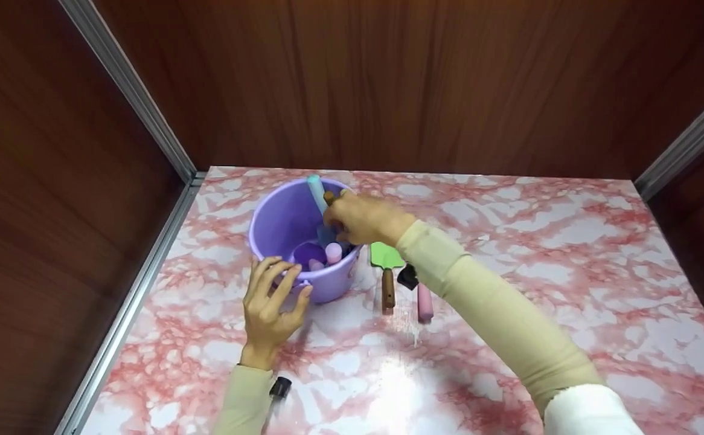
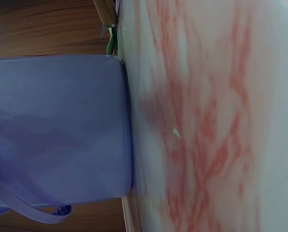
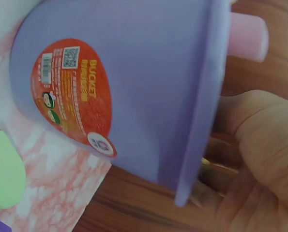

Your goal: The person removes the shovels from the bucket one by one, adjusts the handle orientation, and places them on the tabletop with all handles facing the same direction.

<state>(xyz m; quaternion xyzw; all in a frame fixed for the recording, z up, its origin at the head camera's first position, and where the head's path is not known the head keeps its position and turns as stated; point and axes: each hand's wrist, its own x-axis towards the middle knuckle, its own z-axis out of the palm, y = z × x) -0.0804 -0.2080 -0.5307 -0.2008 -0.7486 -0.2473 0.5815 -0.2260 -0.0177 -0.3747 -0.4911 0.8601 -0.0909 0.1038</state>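
A purple bucket (image 1: 270, 232) stands upright on the marbled surface. Fingers of my left hand (image 1: 273, 308) rest spread on its near rim, the thumb outside. My right hand (image 1: 367, 217), blurred, reaches over the right rim with curled fingers around a wooden handle (image 1: 329, 197), whose brown end shows above them; its lower part is hidden. Also in the bucket are a turquoise handle (image 1: 316, 190) leaning on the far side and a pink handle (image 1: 334, 251). The right wrist view shows the bucket's label (image 3: 73, 94) and my fingers behind the rim.
Right of the bucket lies a green spatula (image 1: 386, 255) with a wooden handle. Beside it is a pink handle (image 1: 425, 305), its other end hidden by my right forearm. Dark wood panels (image 1: 388, 90) enclose the back and sides.
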